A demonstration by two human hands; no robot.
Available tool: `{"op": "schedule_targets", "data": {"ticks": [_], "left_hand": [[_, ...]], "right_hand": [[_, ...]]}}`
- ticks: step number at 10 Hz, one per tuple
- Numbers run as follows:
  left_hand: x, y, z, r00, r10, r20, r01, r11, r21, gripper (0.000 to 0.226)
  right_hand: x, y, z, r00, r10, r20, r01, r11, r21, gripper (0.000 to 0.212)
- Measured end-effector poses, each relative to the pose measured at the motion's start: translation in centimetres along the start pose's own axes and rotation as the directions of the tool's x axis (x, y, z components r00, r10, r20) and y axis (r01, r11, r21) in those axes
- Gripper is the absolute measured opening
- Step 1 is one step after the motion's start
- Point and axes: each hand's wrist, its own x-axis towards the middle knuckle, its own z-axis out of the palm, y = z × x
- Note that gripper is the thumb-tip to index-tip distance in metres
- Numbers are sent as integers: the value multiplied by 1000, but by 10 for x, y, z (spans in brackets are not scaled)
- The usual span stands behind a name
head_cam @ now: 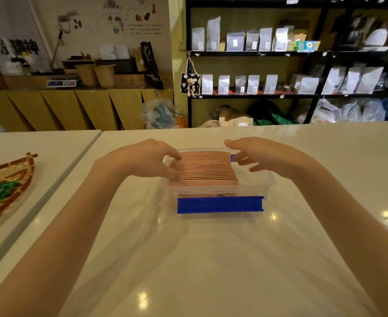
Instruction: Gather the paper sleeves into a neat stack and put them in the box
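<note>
A stack of brown paper sleeves (203,168) stands on edge inside a clear plastic box (260,187) with blue clasps, in the middle of the white table. My left hand (147,157) rests against the stack's left side, thumb and fingers touching the sleeves. Over the box's right end hovers my right hand (260,153), fingers spread and holding nothing, just off the stack. The front blue clasp (220,204) hangs down on the near side of the box.
A woven basket tray (8,184) with green material lies at the left on a neighbouring table. The white table (211,259) stretches toward me. Behind it are a wooden counter and black shelves of white bags.
</note>
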Motion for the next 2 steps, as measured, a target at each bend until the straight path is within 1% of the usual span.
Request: {"op": "schedule_targets", "data": {"ticks": [1,2], "left_hand": [[-8,4,-6,989,85,-125,-93,994,-52,49],[-24,13,-19,946,145,-289,-176,981,-86,43]], "right_hand": [[-21,-9,-11,954,-272,-123,266,962,-63,38],[-60,-18,-31,734,-592,-332,579,802,-149,30]]}}
